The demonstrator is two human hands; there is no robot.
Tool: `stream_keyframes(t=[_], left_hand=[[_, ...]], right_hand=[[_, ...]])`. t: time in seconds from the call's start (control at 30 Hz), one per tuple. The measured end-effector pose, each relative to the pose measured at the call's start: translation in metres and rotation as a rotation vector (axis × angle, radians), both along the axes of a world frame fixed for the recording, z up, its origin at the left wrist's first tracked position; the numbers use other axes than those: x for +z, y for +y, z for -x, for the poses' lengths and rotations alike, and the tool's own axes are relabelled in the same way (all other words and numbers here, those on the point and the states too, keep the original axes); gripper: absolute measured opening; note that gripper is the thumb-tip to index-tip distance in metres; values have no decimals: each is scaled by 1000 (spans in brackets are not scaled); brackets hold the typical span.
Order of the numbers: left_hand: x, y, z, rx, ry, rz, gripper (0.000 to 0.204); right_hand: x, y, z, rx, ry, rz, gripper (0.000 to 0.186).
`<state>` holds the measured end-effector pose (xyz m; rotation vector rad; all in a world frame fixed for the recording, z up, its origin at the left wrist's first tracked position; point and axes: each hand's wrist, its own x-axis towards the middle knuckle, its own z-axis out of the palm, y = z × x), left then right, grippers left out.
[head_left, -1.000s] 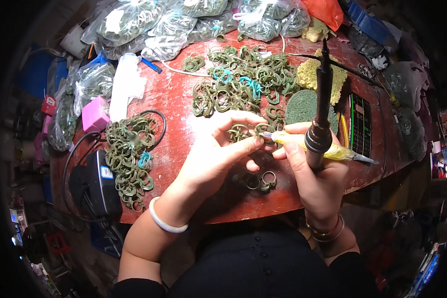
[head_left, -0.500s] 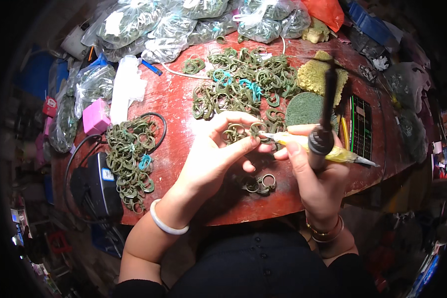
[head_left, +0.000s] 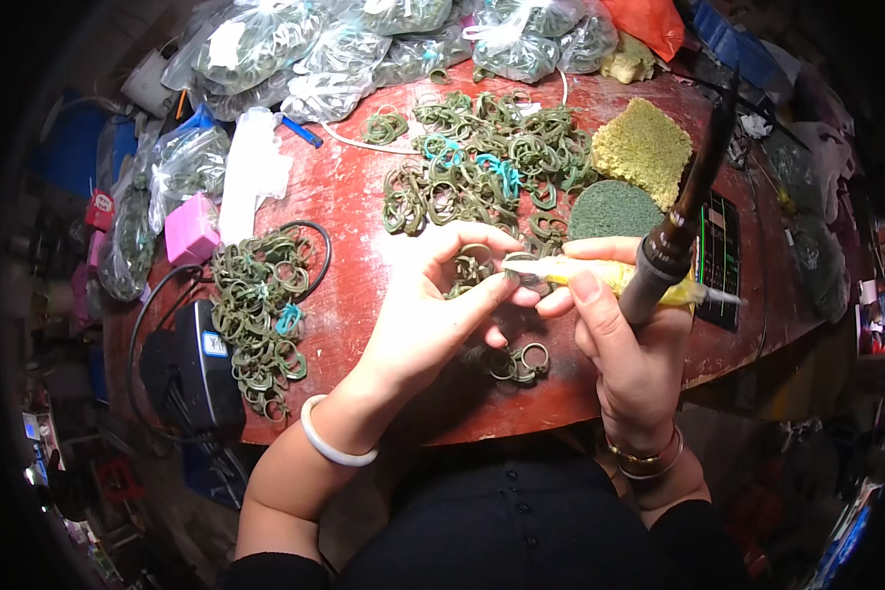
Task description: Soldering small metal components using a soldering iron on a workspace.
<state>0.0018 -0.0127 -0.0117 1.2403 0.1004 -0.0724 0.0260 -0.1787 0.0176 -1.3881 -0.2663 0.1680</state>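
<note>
While left hand (head_left: 438, 310) in a curl (hold unclear), right grip (head_left: 639, 354) narrow around yellow tool (head_left: 615, 273).

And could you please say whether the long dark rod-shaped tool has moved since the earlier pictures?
Yes: the dark tool has swung rightward, its upper part now right of the rough yellow sponge it crossed earlier.

- 1 head view, from the left of 2 wide fisheye cameras worn on the person's head.
- It looks steeply down and forward, upright, over the tabletop (head_left: 349, 202), the dark shirt front (head_left: 506, 521) at the lower edge.
- The hands (head_left: 435, 307) are near, around mid-picture; plastic bags (head_left: 329, 87) lie farther off, toward the top.
- Straight edges bend rimward.
</note>
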Motion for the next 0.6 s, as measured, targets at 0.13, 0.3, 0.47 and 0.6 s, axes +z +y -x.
stream_keyframes(t=[0.13, 0.3, 0.47, 0.6], left_hand=[[0, 1, -1, 11, -14, 72, 24], [1, 1, -1, -14, -10, 69, 24], [4, 0, 1, -15, -40, -31, 22], [2, -4, 1, 53, -59, -155, 21]], right_hand=[[-2, -7, -5, 44, -193, 120, 15], [-14, -7, -7, 30, -241, 146, 11], [-11, -2, -4, 46, -133, 48, 4], [-1, -2, -2, 37, -21, 129, 6]])
